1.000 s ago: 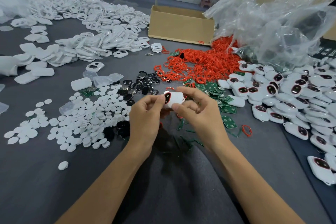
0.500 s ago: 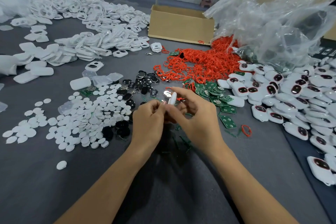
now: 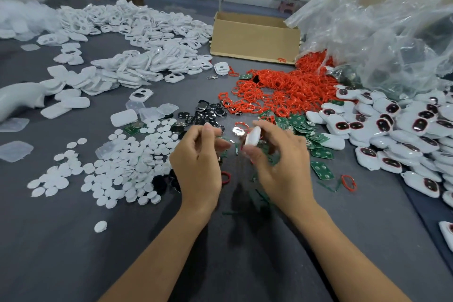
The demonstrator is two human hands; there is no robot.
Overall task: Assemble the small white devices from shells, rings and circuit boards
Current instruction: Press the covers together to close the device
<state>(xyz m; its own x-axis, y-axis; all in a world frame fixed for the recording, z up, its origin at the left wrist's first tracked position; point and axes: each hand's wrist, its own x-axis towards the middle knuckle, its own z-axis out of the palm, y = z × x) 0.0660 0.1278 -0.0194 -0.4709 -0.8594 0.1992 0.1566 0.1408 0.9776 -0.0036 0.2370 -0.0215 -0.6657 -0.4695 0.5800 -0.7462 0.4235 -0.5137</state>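
Note:
My right hand (image 3: 279, 162) pinches a small white device (image 3: 253, 137) between thumb and fingertips, held edge-on just above the grey table. My left hand (image 3: 198, 162) hovers a short way to its left with loosely curled fingers and nothing in them. Behind the hands lies a heap of orange rings (image 3: 282, 91), with green circuit boards (image 3: 297, 122) scattered in front of it. White shells (image 3: 137, 66) are piled at the back left. Assembled white devices with dark windows (image 3: 392, 130) cover the right side.
White round discs (image 3: 117, 169) spread out left of my hands, with black and metal parts (image 3: 208, 113) beyond them. A cardboard box (image 3: 255, 37) stands at the back and a big crumpled plastic bag (image 3: 380, 19) at the back right. One loose orange ring (image 3: 349, 182) lies to the right.
Both hands held the white device together before. My left hand has let go and drawn apart to the left; my right hand keeps the device, turned edge-on.

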